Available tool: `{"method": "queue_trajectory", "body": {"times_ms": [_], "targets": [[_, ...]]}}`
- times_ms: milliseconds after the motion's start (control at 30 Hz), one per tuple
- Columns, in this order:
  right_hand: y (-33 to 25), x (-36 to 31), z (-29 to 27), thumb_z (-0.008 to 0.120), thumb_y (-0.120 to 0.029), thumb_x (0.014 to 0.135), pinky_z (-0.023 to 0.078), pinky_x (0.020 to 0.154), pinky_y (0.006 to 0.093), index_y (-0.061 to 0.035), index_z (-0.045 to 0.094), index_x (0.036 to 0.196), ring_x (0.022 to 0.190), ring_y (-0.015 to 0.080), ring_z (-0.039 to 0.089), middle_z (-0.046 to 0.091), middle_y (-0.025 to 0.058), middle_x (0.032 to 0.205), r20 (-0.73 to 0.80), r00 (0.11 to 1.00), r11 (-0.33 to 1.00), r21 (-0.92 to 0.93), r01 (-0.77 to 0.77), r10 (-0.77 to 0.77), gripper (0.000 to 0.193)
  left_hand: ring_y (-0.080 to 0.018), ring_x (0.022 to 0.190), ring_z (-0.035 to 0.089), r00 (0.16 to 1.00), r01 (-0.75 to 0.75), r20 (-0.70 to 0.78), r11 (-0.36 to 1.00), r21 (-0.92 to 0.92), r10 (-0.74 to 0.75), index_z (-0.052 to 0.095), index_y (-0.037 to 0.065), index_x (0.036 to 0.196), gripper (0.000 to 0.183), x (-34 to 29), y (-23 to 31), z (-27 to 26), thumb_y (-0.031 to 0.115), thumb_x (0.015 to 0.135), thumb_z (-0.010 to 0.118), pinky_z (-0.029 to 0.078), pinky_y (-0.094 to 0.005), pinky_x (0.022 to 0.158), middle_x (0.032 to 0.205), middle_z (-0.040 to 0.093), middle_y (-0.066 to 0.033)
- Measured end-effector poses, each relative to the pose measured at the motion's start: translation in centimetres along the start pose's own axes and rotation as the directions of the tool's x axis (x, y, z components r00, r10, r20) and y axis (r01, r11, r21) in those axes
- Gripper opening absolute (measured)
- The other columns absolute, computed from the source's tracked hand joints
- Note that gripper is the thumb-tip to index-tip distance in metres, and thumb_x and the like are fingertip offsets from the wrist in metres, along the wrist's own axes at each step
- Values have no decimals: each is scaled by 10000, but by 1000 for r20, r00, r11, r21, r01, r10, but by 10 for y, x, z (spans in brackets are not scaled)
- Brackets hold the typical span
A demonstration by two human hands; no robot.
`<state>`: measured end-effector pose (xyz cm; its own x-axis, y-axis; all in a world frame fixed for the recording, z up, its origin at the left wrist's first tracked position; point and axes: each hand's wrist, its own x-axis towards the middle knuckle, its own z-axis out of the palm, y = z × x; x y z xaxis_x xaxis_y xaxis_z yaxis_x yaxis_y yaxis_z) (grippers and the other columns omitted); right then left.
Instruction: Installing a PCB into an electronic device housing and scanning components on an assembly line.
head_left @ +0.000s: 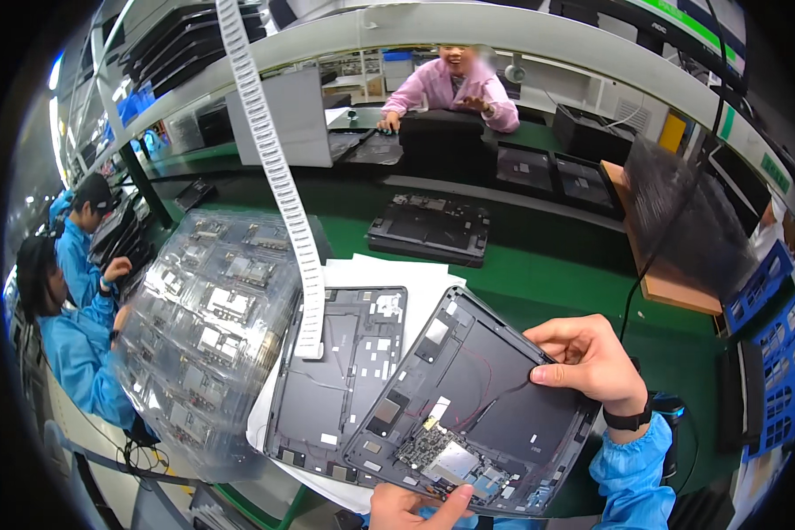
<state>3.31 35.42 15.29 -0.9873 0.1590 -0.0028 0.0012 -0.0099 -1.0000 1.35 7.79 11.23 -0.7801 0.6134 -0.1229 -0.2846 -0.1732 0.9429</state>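
Note:
Both my hands hold a dark grey tablet housing (503,389), tilted, with its inside facing up. A circuit board (450,461) and thin red wires sit inside it. My right hand (587,362) pinches its right edge, thumb on the inner face. At the lower edge, my left hand (422,508) grips it with the thumb over the rim next to the board; its other fingers are mostly hidden. Partly beneath lies a second tablet housing (327,389) on white paper sheets (389,267). A strip of white labels (283,185) hangs down over that second housing.
Clear plastic trays (212,309) of circuit boards stand at left. Further back on the green bench (548,265) lies a stack of housings (428,225). Blue crates (782,353) and a black cable (658,256) are at right. A person in pink (450,88) sits opposite; two people in blue work at left.

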Motion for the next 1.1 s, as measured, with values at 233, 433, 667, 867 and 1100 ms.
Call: {"method": "queue_trajectory", "body": {"times_ms": [233, 433, 667, 867, 1100], "targets": [[1, -4, 1, 723, 71, 846, 569, 825, 259, 107, 599, 1249, 921, 144, 691, 729, 197, 1067, 20, 999, 1000, 1, 25, -25, 423, -121, 674, 667, 1000, -19, -8, 1000, 18, 19, 654, -72, 1020, 145, -9, -5, 3, -37, 888, 706, 557, -250, 590, 852, 702, -95], [4, -7, 0, 710, 61, 860, 559, 860, 268, 104, 604, 1244, 958, 143, 681, 721, 169, 1087, 34, 999, 1000, -22, -17, 18, 401, -123, 677, 669, 999, -36, -14, 998, 58, 37, 657, -79, 1026, 154, -8, -4, 4, -46, 884, 707, 552, -255, 592, 857, 707, -94], [4, 9, 1, 689, 50, 844, 556, 809, 251, 125, 598, 1228, 929, 136, 666, 715, 166, 1061, 111, 992, 998, -26, 65, -62, 402, -158, 660, 658, 998, -20, -54, 991, 130, 27, 626, -94, 1059, 163, -5, 1, 3, -11, 923, 659, 573, -296, 592, 845, 685, -132], [9, -3, -18, 683, 36, 863, 564, 781, 242, 119, 602, 1224, 904, 112, 669, 729, 173, 1043, 105, 994, 978, -199, 62, -41, 380, -174, 714, 669, 999, 15, -48, 996, 85, -11, 579, -74, 1165, 238, -1, -16, 14, -22, 937, 624, 597, -298, 582, 935, 674, -141], [5, -1, -20, 685, -4, 844, 557, 828, 310, 117, 624, 1185, 929, 200, 695, 729, 218, 1040, 126, 985, 924, -351, 153, -115, 367, -206, 806, 686, 999, -11, -35, 1000, 4, 12, 571, -73, 1189, 255, -1, -30, 23, -38, 938, 606, 617, -317, 604, 1013, 666, -159]]}}
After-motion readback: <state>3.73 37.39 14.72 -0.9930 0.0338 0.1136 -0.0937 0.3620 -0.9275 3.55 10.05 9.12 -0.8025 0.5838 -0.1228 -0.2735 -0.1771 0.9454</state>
